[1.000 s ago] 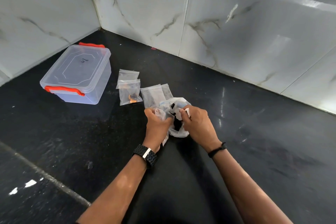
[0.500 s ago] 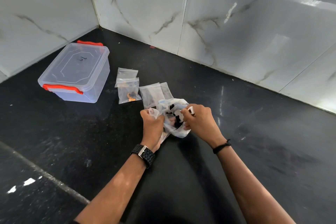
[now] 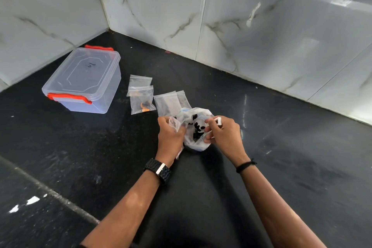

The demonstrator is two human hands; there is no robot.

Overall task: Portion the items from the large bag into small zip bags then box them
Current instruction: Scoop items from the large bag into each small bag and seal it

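A large white plastic bag (image 3: 196, 143) with small black items (image 3: 196, 129) inside lies on the black counter between my hands. My left hand (image 3: 170, 137) grips a small clear zip bag (image 3: 174, 124) at the large bag's left edge. My right hand (image 3: 223, 135) pinches a small white piece (image 3: 218, 121) at the bag's right rim. Beyond them lie several small zip bags: one with orange pieces (image 3: 142, 99), one behind it (image 3: 140, 82), and two overlapping ones (image 3: 168, 102). A clear box with red latches (image 3: 84, 80), lid on, stands at the left.
Marble-tiled walls (image 3: 251, 16) meet in a corner behind the black counter (image 3: 281, 147). A pale seam (image 3: 50, 193) crosses the counter at lower left, with white flecks beside it.
My hands have spread the large bag's mouth a little wider, so more of the black items show. My right hand shifted slightly right with the white piece.
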